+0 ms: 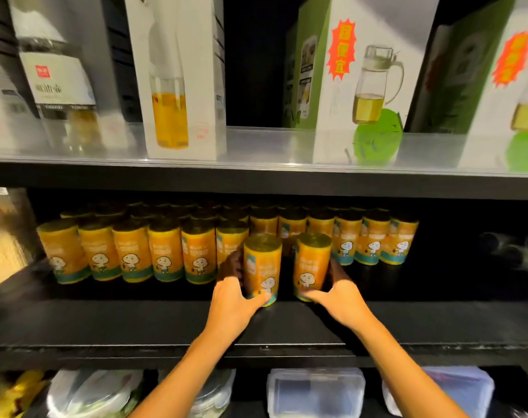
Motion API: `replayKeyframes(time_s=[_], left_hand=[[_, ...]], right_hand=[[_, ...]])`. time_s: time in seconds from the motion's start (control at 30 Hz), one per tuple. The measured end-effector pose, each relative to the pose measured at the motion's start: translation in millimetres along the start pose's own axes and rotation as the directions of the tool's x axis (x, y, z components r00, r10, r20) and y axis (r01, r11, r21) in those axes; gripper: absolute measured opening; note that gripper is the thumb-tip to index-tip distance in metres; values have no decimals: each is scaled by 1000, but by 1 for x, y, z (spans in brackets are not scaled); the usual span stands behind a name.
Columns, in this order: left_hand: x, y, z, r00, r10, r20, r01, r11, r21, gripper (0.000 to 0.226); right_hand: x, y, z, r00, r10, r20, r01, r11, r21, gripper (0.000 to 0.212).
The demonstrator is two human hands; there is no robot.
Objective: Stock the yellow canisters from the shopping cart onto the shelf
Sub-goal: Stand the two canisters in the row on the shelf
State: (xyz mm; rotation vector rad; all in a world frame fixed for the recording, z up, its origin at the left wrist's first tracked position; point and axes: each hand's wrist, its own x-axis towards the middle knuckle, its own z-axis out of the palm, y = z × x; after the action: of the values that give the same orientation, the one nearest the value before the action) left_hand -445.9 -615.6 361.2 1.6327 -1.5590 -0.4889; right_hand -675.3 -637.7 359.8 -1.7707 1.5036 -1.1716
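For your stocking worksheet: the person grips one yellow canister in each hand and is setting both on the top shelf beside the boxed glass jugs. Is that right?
Not the top shelf. The head view shows the left hand and right hand each gripping a yellow canister on the middle shelf, before the canister rows.

Rear canisters (154, 211) lost in shadow; label text (264, 271) blurred; lower containers (315, 393) cut off by frame edge.

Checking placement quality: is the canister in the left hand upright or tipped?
Upright. The canister stands with its dark lid up and base on the black shelf, gripped by the left hand.
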Motion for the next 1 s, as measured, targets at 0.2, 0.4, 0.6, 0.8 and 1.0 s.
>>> replayKeyframes(time_s=[0.2, 0.4, 0.6, 0.8, 1.0], left_hand=[[-19, 5, -2, 994, 66, -88, -62, 997, 40, 51], [-42, -6, -5, 946, 265, 187, -290, 950, 119, 43], [-33, 9, 6, 946, 177, 273, -253, 927, 276, 50], [-21, 18, 11, 938, 85, 336, -225, 888, 402, 48], [-14, 22, 18, 937, -8, 349, -132, 917, 376, 58]], right_hand=[[1, 12, -8, 998, -57, -42, 51, 991, -123, 75], [4, 20, -12, 999, -19, -38, 16, 997, -79, 59], [17, 20, -10, 1000, -4, -27, 1, 995, -96, 56], [38, 14, 3, 1000, -24, -16, 20, 982, -186, 64], [49, 4, 19, 999, -26, -19, 20, 967, -252, 77]])
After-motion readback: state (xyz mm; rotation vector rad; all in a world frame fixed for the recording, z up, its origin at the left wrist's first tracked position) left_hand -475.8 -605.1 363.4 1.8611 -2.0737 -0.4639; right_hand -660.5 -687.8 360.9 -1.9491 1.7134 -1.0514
